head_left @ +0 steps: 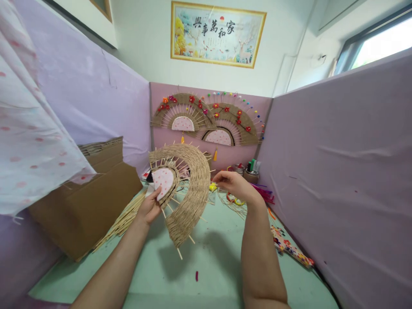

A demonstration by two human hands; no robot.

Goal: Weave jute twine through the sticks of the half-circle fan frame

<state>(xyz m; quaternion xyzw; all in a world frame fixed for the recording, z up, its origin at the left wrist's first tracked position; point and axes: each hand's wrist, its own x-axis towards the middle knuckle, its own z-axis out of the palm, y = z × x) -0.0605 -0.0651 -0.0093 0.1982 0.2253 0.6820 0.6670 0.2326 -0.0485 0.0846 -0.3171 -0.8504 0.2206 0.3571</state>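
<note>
My left hand (150,209) grips the pink spotted centre of a fan-shaped piece woven from brown twine (189,189) on thin wooden sticks, holding it up above the green table (206,266). My right hand (232,184) is raised at the fan's right edge with its fingers pinched together, seemingly on a thin strand of twine that I cannot make out clearly. Loose twine (234,206) trails below that hand.
Two finished fans (209,118) with red flowers hang on the pink back panel. A cardboard box (86,206) and a bundle of sticks (124,221) lie at the left. Cups with pens (251,171) stand at the back; a patterned strip (291,248) lies at the right.
</note>
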